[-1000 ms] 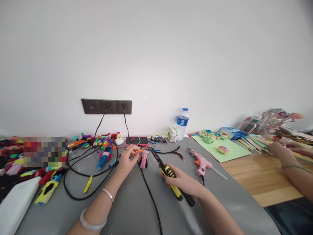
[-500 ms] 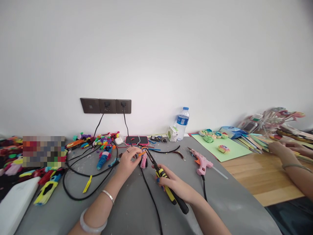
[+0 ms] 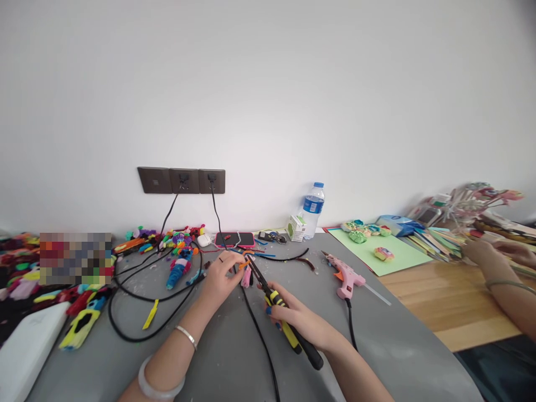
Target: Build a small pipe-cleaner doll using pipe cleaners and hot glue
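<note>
My left hand (image 3: 223, 274) is closed in a pinch around a short orange pipe cleaner (image 3: 244, 264), above the middle of the grey table (image 3: 226, 357). My right hand (image 3: 299, 315) grips the yellow and black handles of long-nose pliers (image 3: 277, 299). The pliers' long dark jaws reach up and left to the orange piece by my left fingertips; whether they are clamped on it is too small to tell. Just below the jaw tips lies a small pink fuzzy piece (image 3: 246, 277). A black cable (image 3: 259, 335) runs under both hands.
A pink glue gun (image 3: 349, 278) rests on the right, near a green sheet (image 3: 402, 259). Looped black cable and fuzzy figures (image 3: 176, 272) lie left. A phone (image 3: 235, 240), a small box (image 3: 296, 229) and a water bottle (image 3: 313, 209) stand by the wall. Another person's hands (image 3: 481, 254) work far right.
Almost nothing has moved. My right hand and the pliers shift very slightly, while my left hand keeps its pinch on the orange pipe cleaner.
</note>
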